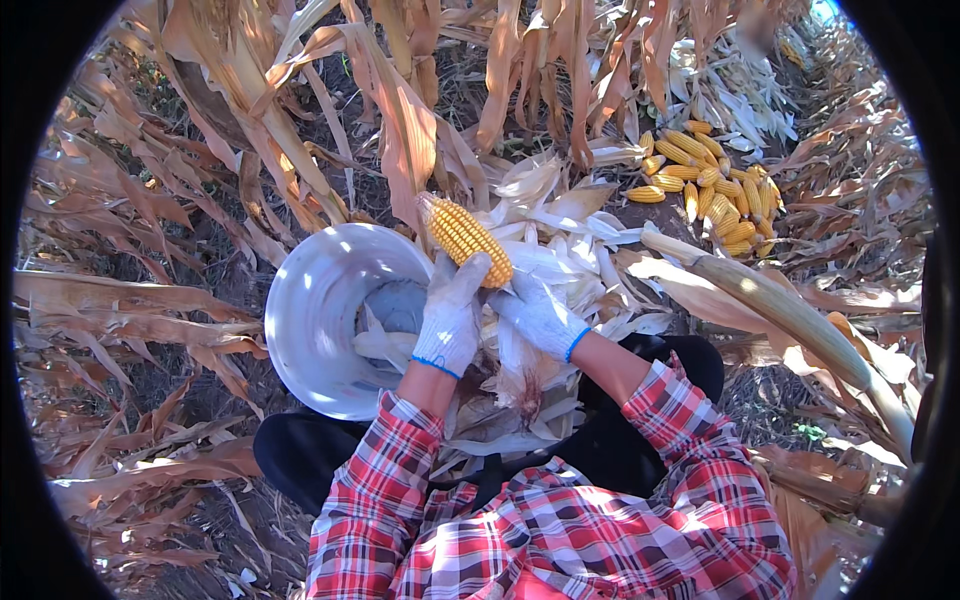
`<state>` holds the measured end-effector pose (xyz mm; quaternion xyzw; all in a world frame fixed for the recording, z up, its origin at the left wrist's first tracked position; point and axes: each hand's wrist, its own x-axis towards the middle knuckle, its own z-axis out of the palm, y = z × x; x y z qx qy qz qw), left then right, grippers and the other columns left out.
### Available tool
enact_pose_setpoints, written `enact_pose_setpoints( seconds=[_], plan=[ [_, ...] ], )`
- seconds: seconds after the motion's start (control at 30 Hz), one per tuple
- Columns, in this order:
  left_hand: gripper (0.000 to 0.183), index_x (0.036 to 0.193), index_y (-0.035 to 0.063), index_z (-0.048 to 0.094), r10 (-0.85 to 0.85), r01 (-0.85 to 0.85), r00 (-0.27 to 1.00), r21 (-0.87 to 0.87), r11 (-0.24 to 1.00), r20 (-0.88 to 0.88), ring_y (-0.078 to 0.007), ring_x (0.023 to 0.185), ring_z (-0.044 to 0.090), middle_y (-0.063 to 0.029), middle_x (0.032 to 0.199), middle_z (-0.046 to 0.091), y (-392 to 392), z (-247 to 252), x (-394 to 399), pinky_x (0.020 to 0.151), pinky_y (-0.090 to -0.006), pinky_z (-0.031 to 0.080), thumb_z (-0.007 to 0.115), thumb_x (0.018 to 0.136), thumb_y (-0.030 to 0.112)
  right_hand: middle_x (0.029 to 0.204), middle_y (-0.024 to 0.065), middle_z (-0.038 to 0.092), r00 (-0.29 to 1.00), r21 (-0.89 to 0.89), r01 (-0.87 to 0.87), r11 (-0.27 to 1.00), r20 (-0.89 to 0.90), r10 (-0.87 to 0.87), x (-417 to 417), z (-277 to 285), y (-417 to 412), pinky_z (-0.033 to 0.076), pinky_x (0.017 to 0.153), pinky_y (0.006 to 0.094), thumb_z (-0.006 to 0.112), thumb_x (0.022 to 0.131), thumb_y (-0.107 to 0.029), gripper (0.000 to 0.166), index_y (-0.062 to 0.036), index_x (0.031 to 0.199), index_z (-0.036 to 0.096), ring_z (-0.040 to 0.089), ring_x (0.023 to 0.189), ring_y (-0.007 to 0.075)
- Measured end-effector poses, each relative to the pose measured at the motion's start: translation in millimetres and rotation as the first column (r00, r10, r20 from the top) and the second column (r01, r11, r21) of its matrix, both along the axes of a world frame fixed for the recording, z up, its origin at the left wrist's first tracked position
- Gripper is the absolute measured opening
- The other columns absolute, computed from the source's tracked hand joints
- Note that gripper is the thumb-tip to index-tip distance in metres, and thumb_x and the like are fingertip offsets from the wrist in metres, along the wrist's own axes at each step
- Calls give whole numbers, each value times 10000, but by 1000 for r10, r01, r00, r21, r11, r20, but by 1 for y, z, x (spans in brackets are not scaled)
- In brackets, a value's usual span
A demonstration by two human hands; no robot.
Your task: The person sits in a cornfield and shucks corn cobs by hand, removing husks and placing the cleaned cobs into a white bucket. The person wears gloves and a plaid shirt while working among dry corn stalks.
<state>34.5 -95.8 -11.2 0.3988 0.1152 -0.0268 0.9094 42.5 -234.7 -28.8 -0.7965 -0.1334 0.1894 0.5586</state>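
Note:
A bare yellow ear of corn point(466, 238) points up and to the left, its tip away from me. My left hand point(454, 304), in a white knit glove with a blue cuff, grips its lower part with the thumb across the kernels. At the butt of the ear is my right hand point(541, 311), gloved the same way, its fingers closed around pale corn husk point(517, 367) that hangs below with brown silk. The exact hold of the right fingertips is partly hidden. Left of my hands, a white plastic bucket point(307, 322) leans towards me with husk pieces inside.
Loose husks point(577, 247) lie heaped beyond my hands. At the far right is a pile of husked ears point(712, 184) on the ground. A thick dry cornstalk point(787, 315) slants across the right side. Standing dry corn plants point(397, 112) crowd the front and left.

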Motion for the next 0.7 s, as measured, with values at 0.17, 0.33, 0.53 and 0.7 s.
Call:
enact_pose_setpoints(
  seconds=[0.17,0.33,0.53,0.7],
  plan=[
    [500,1337,13,446,50,-46,983,29,999,-174,-171,915,620,-54,1048,586,5,6,10,782,-333,548,655,928,208,895,168,655,854,-590,-106,800,358,377,8,14,-17,527,741,455,555,910,-176,290,-79,1183,571,664,839,352],
    [425,1207,20,549,-146,160,938,21,987,-315,-156,824,645,-53,988,624,50,5,-2,682,-296,557,681,917,300,802,119,676,690,-744,-314,590,248,680,-12,57,-8,548,698,474,604,868,-222,320,-138,1176,607,688,797,307],
    [511,1286,25,493,-198,300,926,309,903,-321,-142,836,649,-52,1003,623,58,15,-5,654,-259,556,722,876,227,1237,181,602,825,-702,-224,676,232,515,15,43,-44,416,1023,460,747,760,-470,697,-57,1289,556,564,1172,352],
    [960,1513,48,227,-251,143,968,834,533,-6,-301,1146,583,-183,1301,525,40,6,-11,970,-357,488,779,745,215,1264,206,596,988,192,27,981,-154,3,17,33,-15,454,990,389,645,914,-402,617,37,1327,508,572,1193,278]
  ],
)
